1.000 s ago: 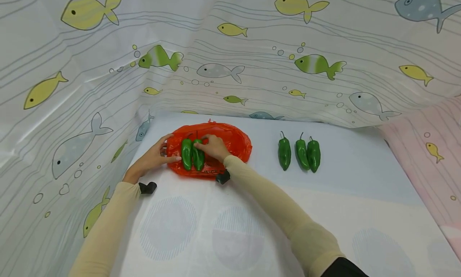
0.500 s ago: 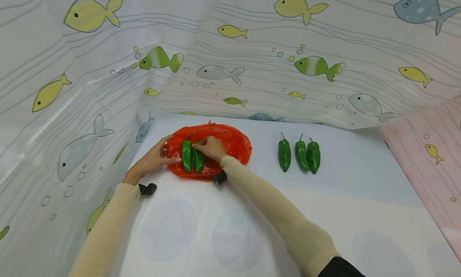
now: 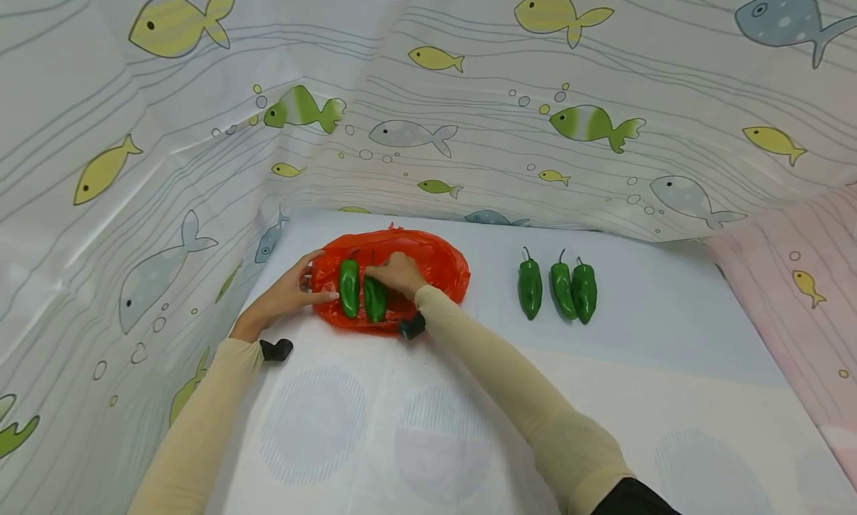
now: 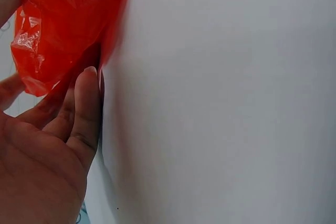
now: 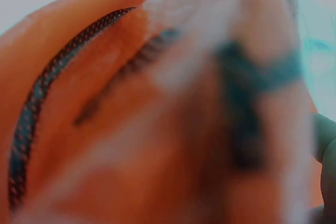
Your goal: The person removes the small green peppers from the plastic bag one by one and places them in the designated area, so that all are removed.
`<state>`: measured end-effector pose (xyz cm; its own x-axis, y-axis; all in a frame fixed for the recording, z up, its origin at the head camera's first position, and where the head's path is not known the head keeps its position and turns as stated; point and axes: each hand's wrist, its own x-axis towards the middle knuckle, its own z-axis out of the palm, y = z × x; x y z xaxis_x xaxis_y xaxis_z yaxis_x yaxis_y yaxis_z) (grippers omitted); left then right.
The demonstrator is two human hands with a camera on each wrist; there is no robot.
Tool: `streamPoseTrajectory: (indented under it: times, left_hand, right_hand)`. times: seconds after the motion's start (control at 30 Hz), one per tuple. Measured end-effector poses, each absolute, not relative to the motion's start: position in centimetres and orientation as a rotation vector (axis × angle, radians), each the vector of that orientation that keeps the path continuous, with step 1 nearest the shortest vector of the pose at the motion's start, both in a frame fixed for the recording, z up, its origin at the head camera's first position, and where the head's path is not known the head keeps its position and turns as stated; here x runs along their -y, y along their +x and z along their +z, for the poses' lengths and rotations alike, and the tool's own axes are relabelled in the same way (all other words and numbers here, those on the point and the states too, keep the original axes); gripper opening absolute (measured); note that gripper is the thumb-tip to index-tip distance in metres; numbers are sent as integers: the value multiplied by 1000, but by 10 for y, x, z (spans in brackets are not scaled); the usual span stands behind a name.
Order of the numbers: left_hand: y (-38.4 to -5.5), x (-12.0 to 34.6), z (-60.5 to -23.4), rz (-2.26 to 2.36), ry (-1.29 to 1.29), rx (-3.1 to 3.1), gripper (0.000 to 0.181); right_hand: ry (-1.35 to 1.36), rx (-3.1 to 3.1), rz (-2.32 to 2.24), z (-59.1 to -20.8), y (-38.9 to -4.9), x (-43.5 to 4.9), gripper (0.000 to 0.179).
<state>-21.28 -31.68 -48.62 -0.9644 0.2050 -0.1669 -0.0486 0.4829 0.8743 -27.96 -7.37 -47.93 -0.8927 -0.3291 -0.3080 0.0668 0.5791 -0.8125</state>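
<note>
In the head view, a red plastic bag (image 3: 438, 266) lies spread at the table's left. Two green chili peppers rest within its outline; I cannot tell how deep they sit. My left hand (image 3: 286, 290) holds the bag's left edge, thumb over it and fingers along the outer side. The left wrist view shows the bag (image 4: 63, 19) between the thumb and fingers (image 4: 86, 103). By its upper end, my right hand (image 3: 399, 274) pinches the right-hand pepper (image 3: 375, 299). The other pepper (image 3: 349, 288) lies just left of it. The right wrist view is mostly blurred bag (image 5: 105, 156) with dark print.
Three more green peppers (image 3: 530, 288) lie on the white table (image 3: 656, 314) to the right, stems pointing away from me. Fish-patterned sheeting (image 3: 482, 91) rises behind the table and on its left, with a pink sheet (image 3: 797, 232) on the right.
The right hand and the pepper it pinches have shifted slightly right, widening the gap to the left pepper. The left hand stays at the bag's edge.
</note>
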Motion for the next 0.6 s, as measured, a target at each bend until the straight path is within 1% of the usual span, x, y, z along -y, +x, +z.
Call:
streamPoseTrajectory:
  times: [0.2, 0.6]
  left_hand:
    - [-212, 318, -488, 1503, 150, -2477, 92]
    - [-214, 318, -490, 1481, 124, -2476, 95]
  right_hand:
    - [-247, -2286, -1363, -477, -278, 66, 27]
    - [-310, -2169, -1500, -473, -283, 52, 27]
